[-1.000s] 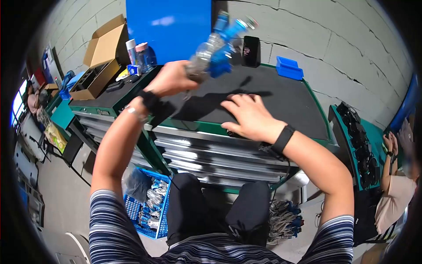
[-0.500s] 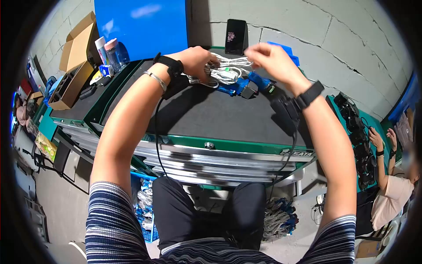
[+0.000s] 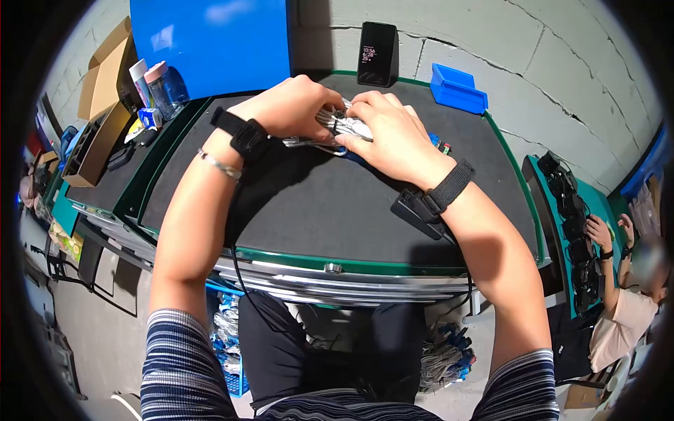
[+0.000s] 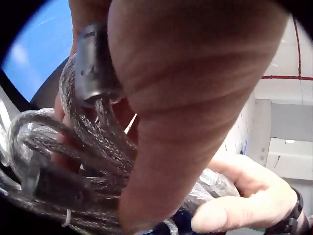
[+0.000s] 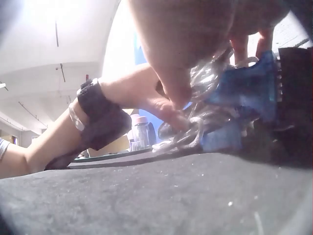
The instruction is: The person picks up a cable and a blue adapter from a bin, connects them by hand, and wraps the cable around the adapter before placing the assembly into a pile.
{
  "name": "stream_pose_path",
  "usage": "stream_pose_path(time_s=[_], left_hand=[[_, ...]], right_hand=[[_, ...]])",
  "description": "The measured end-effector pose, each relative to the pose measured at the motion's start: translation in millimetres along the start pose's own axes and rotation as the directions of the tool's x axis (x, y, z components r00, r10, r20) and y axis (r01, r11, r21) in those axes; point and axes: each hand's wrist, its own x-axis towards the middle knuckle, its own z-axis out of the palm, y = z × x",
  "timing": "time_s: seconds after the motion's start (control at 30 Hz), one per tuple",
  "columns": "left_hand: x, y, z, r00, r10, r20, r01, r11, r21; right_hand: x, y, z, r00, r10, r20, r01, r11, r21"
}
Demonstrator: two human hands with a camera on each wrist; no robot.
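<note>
Gripping a coiled cable bundle [image 3: 357,128] from two sides, just in front of the phone [image 3: 377,55]: left hand [image 3: 302,105] curled round coils, right hand [image 3: 399,133] pinching it near the blue connectors [image 5: 252,88]. Blue tray [image 3: 456,91] right of phone, big blue panel [image 3: 210,52] left.

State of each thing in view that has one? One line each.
Left hand: gripping the cable bundle
Right hand: holding the cable bundle
Cable bundle: coiled, in both hands
Phone: upright, screen lit
Cardboard box: open, flap raised
Pink-topped bottle: upright, capped
</note>
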Motion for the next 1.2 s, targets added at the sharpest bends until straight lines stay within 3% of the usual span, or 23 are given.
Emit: stream_pose_path(time_s=[0.07, 0.13, 0.2, 0.27, 0.33, 0.43, 0.53, 0.57, 0.6, 0.67, 0.7, 0.73, 0.77, 0.8, 0.83, 0.87, 0.9, 0.93, 1.0, 1.13, 1.2], left_hand=[[-4.0, 5.5, -4.3, 0.995, 0.044, -0.087, -0.045, 0.999, -0.007], [-12.3, 12.0, -16.6, 0.997, -0.072, 0.04, 0.072, 0.997, 0.019], [-16.7, 15.2, -24.4, 0.99, -0.083, 0.118, 0.081, 0.997, 0.014], [-21.5, 11.0, -20.7, 0.995, -0.075, 0.059, 0.073, 0.996, 0.042], [-15.3, 1.4, -8.6, 0.985, -0.011, -0.174, 0.017, 0.999, 0.031], [-15.0, 4.9, -9.9, 0.991, -0.018, -0.132, 0.028, 0.997, 0.078], [-17.0, 0.5, -6.3, 0.988, 0.104, -0.11, -0.089, 0.987, 0.131], [-18.7, 6.0, -11.9, 0.913, 0.263, -0.313, -0.245, 0.965, 0.095], [-20.6, 9.1, -23.8, 0.929, 0.194, -0.315, -0.223, 0.973, -0.058], [-27.8, 23.9, -48.2, 0.869, -0.094, -0.485, -0.132, 0.902, -0.411], [-26.9, 16.5, -46.9, 0.803, -0.111, -0.585, -0.271, 0.806, -0.525], [-17.4, 3.9, -38.6, 0.73, -0.122, -0.672, -0.392, 0.731, -0.558], [-14.1, -1.9, -32.1, 0.704, -0.198, -0.682, -0.341, 0.749, -0.568], [-10.7, -7.3, -24.7, 0.67, -0.273, -0.691, -0.29, 0.76, -0.581], [-7.7, -12.8, -13.1, 0.662, -0.266, -0.7, -0.311, 0.753, -0.58], [-5.2, -15.8, -0.8, 0.723, -0.346, -0.597, -0.265, 0.66, -0.703], [-2.1, -19.7, 8.4, 0.777, -0.408, -0.48, -0.208, 0.553, -0.807], [-2.5, -17.9, 11.1, 0.861, -0.357, -0.363, -0.15, 0.504, -0.851], [-0.4, 2.0, 16.4, 0.897, -0.288, -0.334, -0.178, 0.457, -0.871], [-3.7, 38.3, 26.2, 0.984, -0.075, -0.16, -0.108, 0.457, -0.883], [-3.5, 45.7, 32.5, 0.992, -0.094, -0.089, -0.049, 0.363, -0.93]], right_hand=[[-0.5, 2.3, -1.5, 0.992, -0.069, -0.107, 0.072, 0.997, 0.018], [-0.7, -0.3, -2.7, 0.995, -0.063, -0.078, 0.068, 0.996, 0.054], [-0.8, -2.2, -0.6, 0.997, -0.061, -0.042, 0.065, 0.993, 0.094], [2.3, -0.4, 2.2, 0.996, -0.08, -0.041, 0.085, 0.987, 0.134], [5.2, 1.2, 0.6, 0.995, -0.089, -0.046, 0.091, 0.995, 0.048], [7.0, 3.1, 4.2, 0.996, -0.086, -0.029, 0.087, 0.995, 0.044], [10.0, 5.9, 9.8, 0.989, -0.149, -0.003, 0.149, 0.989, -0.006], [13.2, 5.9, 11.4, 0.988, -0.152, 0.024, 0.151, 0.988, 0.026], [14.8, 7.7, 15.3, 0.991, -0.136, -0.005, 0.136, 0.991, 0.006], [19.5, 6.7, 9.7, 0.99, -0.123, 0.071, 0.12, 0.992, 0.048], [15.9, 8.8, 8.1, 0.991, -0.115, 0.072, 0.113, 0.993, 0.037], [12.0, 12.1, 7.0, 0.999, 0.014, -0.04, -0.006, 0.979, 0.203], [11.6, 13.5, 2.6, 0.979, 0.156, -0.132, -0.097, 0.924, 0.371], [15.0, 17.4, -10.1, 0.949, 0.289, -0.127, -0.199, 0.859, 0.473], [16.9, 21.7, -20.8, 0.909, 0.393, -0.138, -0.177, 0.664, 0.727], [17.6, 27.8, -30.8, 0.863, 0.491, -0.116, -0.11, 0.408, 0.906], [17.8, 40.8, -38.2, 0.871, 0.489, -0.048, 0.022, 0.059, 0.998], [15.3, 43.6, -46.9, 0.871, 0.491, 0.005, 0.091, -0.171, 0.981], [12.1, 66.7, -45.7, 0.898, 0.439, 0.01, 0.172, -0.371, 0.912], [10.3, 62.3, -40.6, 0.901, 0.433, 0.027, 0.168, -0.406, 0.898], [10.8, 56.1, -36.6, 0.915, 0.401, 0.036, 0.14, -0.399, 0.906]])
